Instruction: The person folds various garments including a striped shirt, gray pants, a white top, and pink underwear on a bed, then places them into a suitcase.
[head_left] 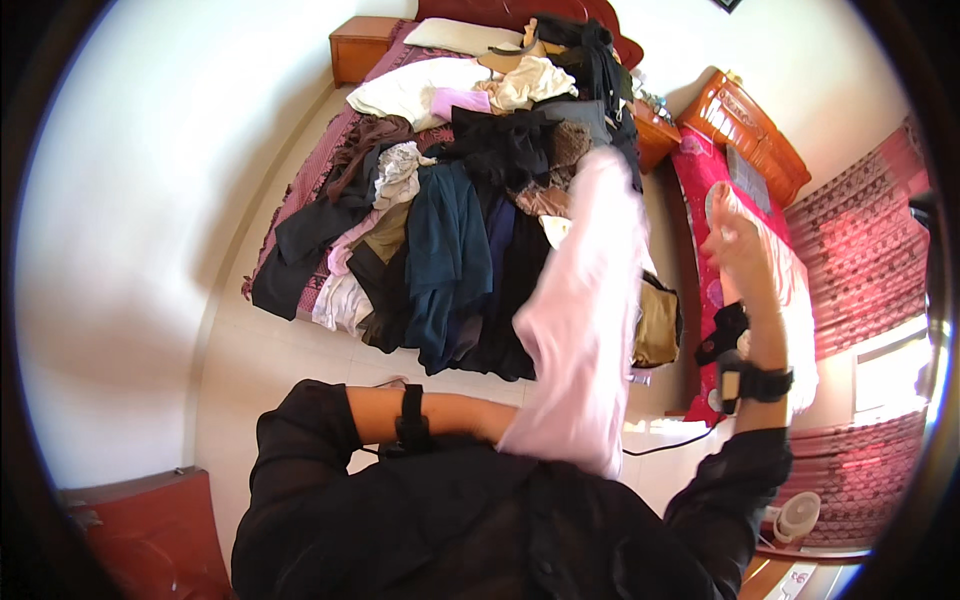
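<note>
A pale pink garment [581, 322], blurred by motion, stretches from in front of my body up over the bed's near right side. My left forearm reaches across to its lower end, where the cloth covers my left hand, so its grip is hidden. Out to the right, my right hand [739, 244] is raised, slightly blurred, with fingers apart and nothing visible in it. Beyond the pink cloth, the bed bears a heap of clothes, among them a teal garment [450, 255], a black ruffled garment [502, 146] and a white printed cloth [399, 174].
A tan bag [656, 322] is by the bed's right side. Farther right stands a second bed with a red-pink cover [694, 161]. Wooden nightstands [360, 49] flank the main bed. A black cable [667, 450] crosses near my right arm; a white fan [799, 516] stands lower right.
</note>
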A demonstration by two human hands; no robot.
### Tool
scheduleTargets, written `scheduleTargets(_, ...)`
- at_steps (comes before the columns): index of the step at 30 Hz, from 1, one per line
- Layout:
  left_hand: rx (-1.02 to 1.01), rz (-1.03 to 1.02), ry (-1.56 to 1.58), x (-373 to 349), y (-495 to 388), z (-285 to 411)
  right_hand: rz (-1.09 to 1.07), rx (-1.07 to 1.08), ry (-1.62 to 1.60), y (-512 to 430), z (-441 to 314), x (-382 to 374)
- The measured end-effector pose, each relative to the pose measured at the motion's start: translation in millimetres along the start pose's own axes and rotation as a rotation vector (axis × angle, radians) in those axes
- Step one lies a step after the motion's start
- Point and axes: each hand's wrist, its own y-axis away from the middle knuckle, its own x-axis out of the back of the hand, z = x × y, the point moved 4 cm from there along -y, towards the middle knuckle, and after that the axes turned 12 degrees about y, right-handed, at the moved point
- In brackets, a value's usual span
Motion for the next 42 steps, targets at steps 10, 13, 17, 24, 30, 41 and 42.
scheduleTargets(10, -0.101, 0.502, 0.34, 61.4, -5.0, 118.4, -0.587, -0.247, -0.609, 114.3, 85.2, -179.1)
scheduleTargets(13, -0.129, 0.665, 0.957, 63.0, 2.8, 102.2, -0.582, -0.125, -0.747, 113.1, 76.0, -194.3)
scheduleTargets(17, -0.195, 0.446, 1.128, 77.4, -2.9, 102.1, -0.558, -0.105, -1.134, 100.8, 60.2, -190.8)
scheduleTargets(24, -0.153, 0.989, 0.78, 122.3, 4.9, 133.6, -0.331, -0.267, -1.188, 62.7, 44.3, -172.5)
scheduleTargets(30, -0.184, 0.981, 0.009, 107.4, 4.4, 173.1, -0.243, -0.149, -1.245, 41.3, 36.1, -148.6)
scheduleTargets(41, -0.12, 1.244, -0.075, 129.7, -1.5, 144.5, -0.245, -0.006, -0.998, 41.5, 44.9, -136.8)
scheduleTargets(42, -0.108, 1.258, -0.003, 131.4, -1.5, 140.9, -0.244, -0.023, -0.993, 42.4, 48.8, -138.1)
